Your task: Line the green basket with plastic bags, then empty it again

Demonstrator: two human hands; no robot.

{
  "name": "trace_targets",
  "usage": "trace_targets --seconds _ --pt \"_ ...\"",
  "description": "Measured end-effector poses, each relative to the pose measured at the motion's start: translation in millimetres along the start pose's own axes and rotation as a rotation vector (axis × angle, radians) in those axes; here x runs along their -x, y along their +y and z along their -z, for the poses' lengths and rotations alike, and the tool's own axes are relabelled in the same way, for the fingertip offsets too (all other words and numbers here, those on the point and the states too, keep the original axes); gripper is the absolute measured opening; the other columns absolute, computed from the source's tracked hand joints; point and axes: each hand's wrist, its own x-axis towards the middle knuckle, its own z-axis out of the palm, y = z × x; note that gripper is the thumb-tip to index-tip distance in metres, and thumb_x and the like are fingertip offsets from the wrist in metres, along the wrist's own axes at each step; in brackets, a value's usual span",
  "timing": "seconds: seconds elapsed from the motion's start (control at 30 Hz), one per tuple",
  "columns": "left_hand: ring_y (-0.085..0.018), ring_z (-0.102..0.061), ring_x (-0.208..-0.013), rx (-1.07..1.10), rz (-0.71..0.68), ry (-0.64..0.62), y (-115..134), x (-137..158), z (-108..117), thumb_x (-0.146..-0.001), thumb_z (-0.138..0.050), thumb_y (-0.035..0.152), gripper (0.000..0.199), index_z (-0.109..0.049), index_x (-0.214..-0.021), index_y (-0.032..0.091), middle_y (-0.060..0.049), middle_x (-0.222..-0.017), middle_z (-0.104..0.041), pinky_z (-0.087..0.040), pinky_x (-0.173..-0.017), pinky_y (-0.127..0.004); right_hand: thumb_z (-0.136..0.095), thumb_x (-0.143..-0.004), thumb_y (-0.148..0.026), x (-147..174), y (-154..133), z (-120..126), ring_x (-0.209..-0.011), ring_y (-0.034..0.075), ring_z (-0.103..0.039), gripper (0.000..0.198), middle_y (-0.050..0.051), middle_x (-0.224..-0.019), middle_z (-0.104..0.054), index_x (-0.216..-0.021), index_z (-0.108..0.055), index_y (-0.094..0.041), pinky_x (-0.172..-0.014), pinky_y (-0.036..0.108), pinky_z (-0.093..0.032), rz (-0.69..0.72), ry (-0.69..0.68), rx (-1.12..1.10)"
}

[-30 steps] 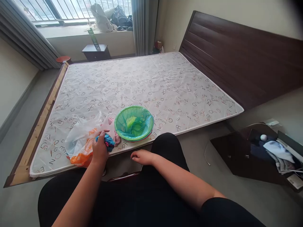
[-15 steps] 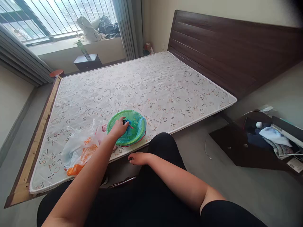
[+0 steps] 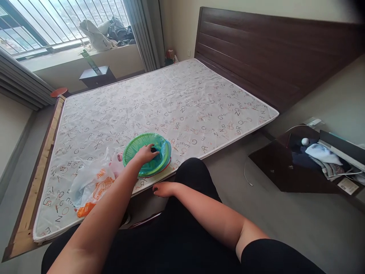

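Observation:
My left hand [image 3: 147,154] reaches down into a green plastic basket [image 3: 134,146] on the near edge of the mattress. Its fingers and thumb are bent around a small black object [image 3: 154,150], whose kind I cannot make out. A translucent blue-green liner or bag [image 3: 165,148] lies inside the basket, and a red rim shows beneath it. My right hand [image 3: 164,189] hangs by my knee near the mattress edge, fingers loosely curled and apart from the thumb, holding nothing. Beside my left forearm lies a crumpled white plastic bag with orange print [image 3: 94,182].
The lettered mattress [image 3: 148,99] rests against a dark wooden headboard [image 3: 251,53]. At right, a dark cabinet [image 3: 279,171] carries cloths [image 3: 322,154] and a white ball [image 3: 305,141]. A nightstand [image 3: 98,78] with a green bottle [image 3: 91,62] stands by the window.
My view has shifted slightly. My left hand has moved a little within the basket, and the black object now shows between its thumb and fingers. My right hand stays by the knee.

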Motion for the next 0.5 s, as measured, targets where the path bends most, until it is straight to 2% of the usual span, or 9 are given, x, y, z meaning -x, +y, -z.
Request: trace_targets --seconds 0.03,0.1,0.17,0.23,0.27,0.33,0.4,0.5 --pt "-0.036 -0.058 -0.131 0.026 -0.036 0.059 3.4 5.7 5.7 -0.088 -0.068 0.055 0.066 -0.061 -0.141 0.016 -0.021 -0.143 -0.061 -0.047 -0.104 -0.042 -0.057 -0.093 -0.023 -0.6 0.6 0.3 -0.069 0.017 -0.063 0.028 0.004 -0.089 -0.075 -0.116 -0.072 -0.018 -0.063 0.026 -0.043 0.003 -0.003 -0.009" --pt "-0.031 -0.06 -0.126 0.133 -0.133 0.245 7.9 25.5 20.1 -0.089 -0.065 0.053 0.052 -0.067 -0.127 0.018 -0.016 -0.134 -0.065 -0.05 -0.1 -0.038 -0.057 -0.094 -0.024 -1.7 2.4 1.1 -0.068 0.017 -0.062 0.026 0.004 -0.087 -0.074 -0.113 -0.073 -0.018 -0.062 0.026 -0.043 0.006 0.0 -0.017" --pt "-0.022 -0.065 -0.099 0.295 -0.18 0.467 4.7 57.5 34.4 -0.094 -0.056 0.047 0.031 -0.068 -0.1 0.019 -0.009 -0.103 -0.07 -0.053 -0.083 -0.031 -0.059 -0.094 -0.026 -2.1 5.0 1.9 -0.07 0.017 -0.063 0.024 0.004 -0.09 -0.075 -0.111 -0.074 -0.019 -0.062 0.026 -0.043 0.001 0.02 -0.02" --pt "-0.016 -0.054 -0.069 0.392 -0.114 0.61 -9.0 98.1 41.6 -0.098 -0.048 0.045 0.036 -0.052 -0.071 0.021 0.0 -0.067 -0.054 -0.046 -0.065 -0.027 -0.061 -0.094 -0.028 -1.5 7.7 2.2 -0.072 0.018 -0.064 0.024 0.004 -0.094 -0.075 -0.112 -0.073 -0.021 -0.062 0.026 -0.044 -0.009 0.046 -0.028" --pt "-0.015 -0.048 -0.062 0.424 -0.094 0.615 -19.1 119.2 40.6 -0.098 -0.047 0.044 0.041 -0.044 -0.065 0.021 0.001 -0.061 -0.044 -0.041 -0.061 -0.027 -0.06 -0.094 -0.029 -0.9 9.1 2.0 -0.073 0.018 -0.065 0.024 0.004 -0.096 -0.076 -0.114 -0.073 -0.021 -0.062 0.026 -0.044 -0.015 0.056 -0.037" --pt "-0.014 -0.042 -0.059 0.462 -0.051 0.536 -42.8 157.6 28.0 -0.098 -0.046 0.044 0.042 -0.039 -0.063 0.022 0.002 -0.058 -0.038 -0.036 -0.058 -0.028 -0.059 -0.096 -0.029 0.3 11.3 0.9 -0.073 0.017 -0.066 0.024 0.004 -0.097 -0.075 -0.115 -0.071 -0.021 -0.062 0.025 -0.044 -0.029 0.067 -0.068" --pt "-0.015 -0.042 -0.06 0.421 -0.044 0.353 -67.0 185.8 2.8 -0.095 -0.047 0.048 0.043 -0.039 -0.062 0.022 0.002 -0.059 -0.039 -0.035 -0.059 -0.029 -0.056 -0.097 -0.028 1.1 12.7 -0.7 -0.072 0.016 -0.065 0.022 0.004 -0.095 -0.075 -0.112 -0.07 -0.02 -0.061 0.024 -0.043 -0.038 0.065 -0.106" --pt "-0.017 -0.046 -0.062 0.315 0.014 0.078 -95.9 207.5 -49.7 -0.094 -0.043 0.049 0.041 -0.04 -0.063 0.022 0.001 -0.061 -0.044 -0.034 -0.061 -0.03 -0.055 -0.096 -0.025 0.8 13.1 -3.6 -0.066 0.014 -0.062 0.016 0.003 -0.089 -0.072 -0.103 -0.069 -0.02 -0.059 0.023 -0.042 -0.051 0.042 -0.139"
